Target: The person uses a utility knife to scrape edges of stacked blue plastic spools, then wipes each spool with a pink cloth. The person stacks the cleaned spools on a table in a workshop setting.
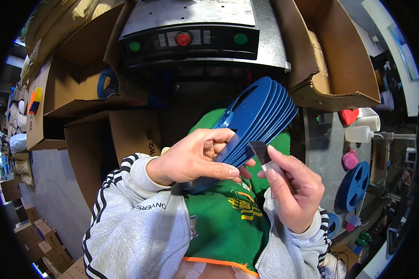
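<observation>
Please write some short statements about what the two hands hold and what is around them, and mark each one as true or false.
1. The left hand holds a fanned stack of blue discs. True.
2. The right hand is empty. False: it pinches a small dark strip.
3. The machine panel has a red button between two green ones. True.
4. The reel at the right is red. False: blue.
</observation>
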The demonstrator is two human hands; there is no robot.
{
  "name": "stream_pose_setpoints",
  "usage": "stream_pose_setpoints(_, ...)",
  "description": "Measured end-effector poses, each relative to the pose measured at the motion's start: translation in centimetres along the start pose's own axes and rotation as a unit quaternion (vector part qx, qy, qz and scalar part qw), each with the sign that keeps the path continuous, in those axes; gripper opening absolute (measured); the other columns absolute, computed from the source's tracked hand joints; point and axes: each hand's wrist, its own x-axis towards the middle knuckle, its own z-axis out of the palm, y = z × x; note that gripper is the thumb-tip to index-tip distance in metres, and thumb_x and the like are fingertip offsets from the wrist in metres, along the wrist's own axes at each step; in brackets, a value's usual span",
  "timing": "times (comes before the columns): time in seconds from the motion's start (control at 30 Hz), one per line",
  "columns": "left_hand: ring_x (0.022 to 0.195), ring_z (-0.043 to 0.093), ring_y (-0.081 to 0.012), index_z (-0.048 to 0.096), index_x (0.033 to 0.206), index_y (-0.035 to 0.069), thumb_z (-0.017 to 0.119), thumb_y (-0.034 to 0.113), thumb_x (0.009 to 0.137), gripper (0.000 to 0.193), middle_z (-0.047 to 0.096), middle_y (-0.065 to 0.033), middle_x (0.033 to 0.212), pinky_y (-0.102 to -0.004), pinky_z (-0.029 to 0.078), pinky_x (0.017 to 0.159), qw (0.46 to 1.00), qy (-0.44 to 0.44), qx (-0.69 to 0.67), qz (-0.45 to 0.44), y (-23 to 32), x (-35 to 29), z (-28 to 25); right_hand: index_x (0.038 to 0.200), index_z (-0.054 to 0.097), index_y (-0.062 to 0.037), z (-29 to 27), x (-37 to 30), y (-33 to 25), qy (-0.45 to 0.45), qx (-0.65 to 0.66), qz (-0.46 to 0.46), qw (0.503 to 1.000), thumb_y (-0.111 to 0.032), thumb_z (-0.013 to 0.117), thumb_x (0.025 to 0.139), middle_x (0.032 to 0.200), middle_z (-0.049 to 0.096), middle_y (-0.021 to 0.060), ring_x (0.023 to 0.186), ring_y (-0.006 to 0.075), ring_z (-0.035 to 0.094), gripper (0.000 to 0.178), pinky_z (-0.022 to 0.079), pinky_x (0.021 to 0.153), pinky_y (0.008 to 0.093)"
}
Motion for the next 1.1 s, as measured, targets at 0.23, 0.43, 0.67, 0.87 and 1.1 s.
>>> stream_pose_setpoints(0.23, 0.105, 0.068, -0.0232, 0.052, 0.128, -0.005, 0.071, 0.005, 0.089, 0.045, 0.065, -0.0139, 0.116, -0.0339, 0.056, 0.090, 1.000, 0.008, -0.002, -0.014, 0.01, -0.07, -0.06, 0.124, 0.063, 0.0063, 0.23, 0.40, 0.37, -0.015, -0.043, 0.013, 0.999, 0.007, 0.060, 0.090, 0.083, 0.065, 0.0069, 0.061, 0.0040, 0.052, 0.034, 0.042, 0.056, 0.0189)
stream_pose_setpoints(0.43, 0.104, 0.068, -0.0226, 0.052, 0.129, -0.006, 0.071, 0.007, 0.090, 0.046, 0.065, -0.0138, 0.116, -0.0329, 0.056, 0.089, 1.000, 0.000, 0.004, 0.000, -0.26, 0.01, -0.28, 0.122, 0.064, 0.0062, 0.38, 0.39, 0.21, 0.010, -0.029, 0.032, 0.999, 0.007, 0.061, 0.088, 0.081, 0.066, 0.0068, 0.062, 0.0036, 0.053, 0.034, 0.039, 0.053, 0.0181)
stream_pose_setpoints(0.67, 0.107, 0.066, -0.0251, 0.051, 0.131, -0.005, 0.069, 0.008, 0.091, 0.046, 0.063, -0.0138, 0.119, -0.0342, 0.056, 0.091, 1.000, -0.012, 0.001, 0.010, -0.28, 0.00, -0.18, 0.126, 0.061, 0.0066, -0.07, 0.31, 0.60, 0.002, 0.005, 0.042, 0.999, 0.004, 0.059, 0.093, 0.094, 0.068, 0.0109, 0.067, 0.0045, 0.055, 0.033, 0.042, 0.058, 0.0174)
stream_pose_setpoints(0.87, 0.108, 0.066, -0.0246, 0.051, 0.132, -0.005, 0.069, 0.007, 0.091, 0.046, 0.064, -0.0134, 0.118, -0.0334, 0.056, 0.091, 1.000, -0.017, 0.008, 0.013, -0.16, 0.11, -0.16, 0.126, 0.061, 0.0057, 0.29, 0.73, 0.94, -0.023, -0.006, 0.004, 1.000, 0.005, 0.057, 0.093, 0.090, 0.069, 0.0091, 0.065, 0.0035, 0.054, 0.033, 0.043, 0.058, 0.0188)
stream_pose_setpoints(1.1, 0.104, 0.066, -0.0182, 0.053, 0.127, -0.005, 0.069, 0.004, 0.091, 0.040, 0.067, -0.0117, 0.112, -0.0271, 0.054, 0.088, 0.999, -0.003, 0.049, -0.006, 0.02, 0.01, -0.50, 0.122, 0.064, 0.0059, 0.57, 0.83, 0.37, -0.053, -0.053, 0.007, 0.997, 0.007, 0.063, 0.088, 0.076, 0.064, 0.0056, 0.062, 0.0063, 0.055, 0.035, 0.043, 0.056, 0.0210)
